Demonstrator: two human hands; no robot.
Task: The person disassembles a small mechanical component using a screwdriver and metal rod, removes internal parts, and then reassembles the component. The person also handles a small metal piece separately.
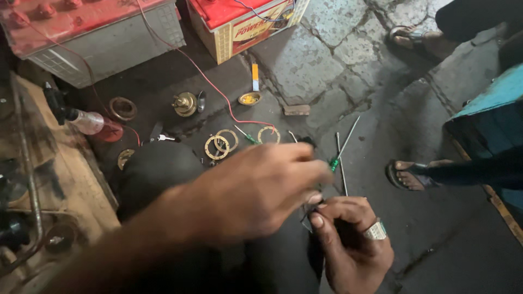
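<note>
While the left hand point(256, 188) reaches across with fingers curled together, pinching something too small to tell, the right hand point(348, 239), wearing a silver ring, clamps thumb and forefinger on a small dark metal piece point(306, 220) just below the left fingertips. Beyond the hands, flat brass rings point(220, 146) and a green-handled screwdriver point(342, 148) lie on cracked grey stone paving point(327, 76); a shallow round dish point(250, 98) holds yellow paste.

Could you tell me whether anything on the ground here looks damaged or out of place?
The stone paving is cracked and uneven. Brass rings, screwdrivers and a red wire lie scattered loose on it, near sandalled feet. What the left hand and right hand pinch is too dark to tell.
</note>
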